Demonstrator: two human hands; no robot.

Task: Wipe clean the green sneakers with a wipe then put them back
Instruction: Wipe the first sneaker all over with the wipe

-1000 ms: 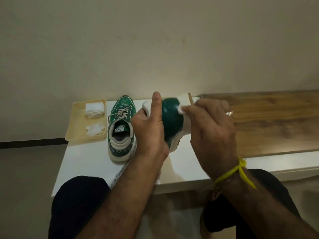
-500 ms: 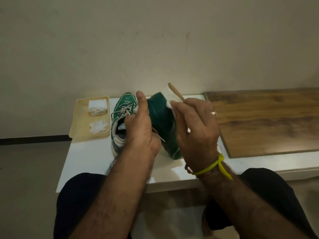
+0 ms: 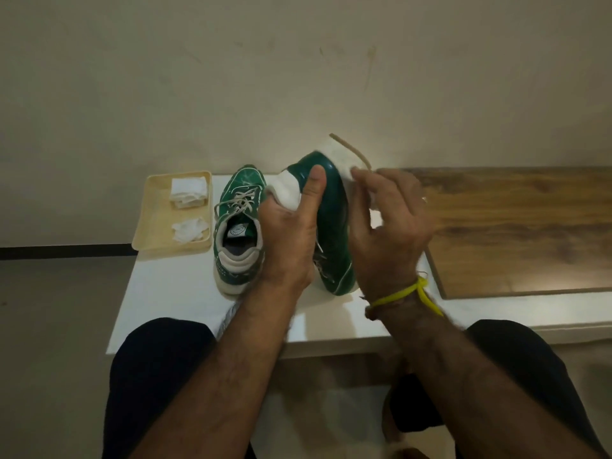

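two green sneakers (image 3: 239, 226) (image 3: 332, 223), two hands (image 3: 291, 240) (image 3: 387, 226), one tray (image 3: 145, 226), two wipe piles (image 3: 188, 192) (image 3: 190, 229)

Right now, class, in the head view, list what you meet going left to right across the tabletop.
Cream tray holding wipes → green sneaker standing on the table → left hand → held green sneaker → right hand → wooden board.

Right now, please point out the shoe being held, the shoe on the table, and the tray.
held shoe (image 3: 332, 220): head view, green side.
shoe on the table (image 3: 236, 260): head view, grey heel collar.
tray (image 3: 155, 207): head view, bare floor.
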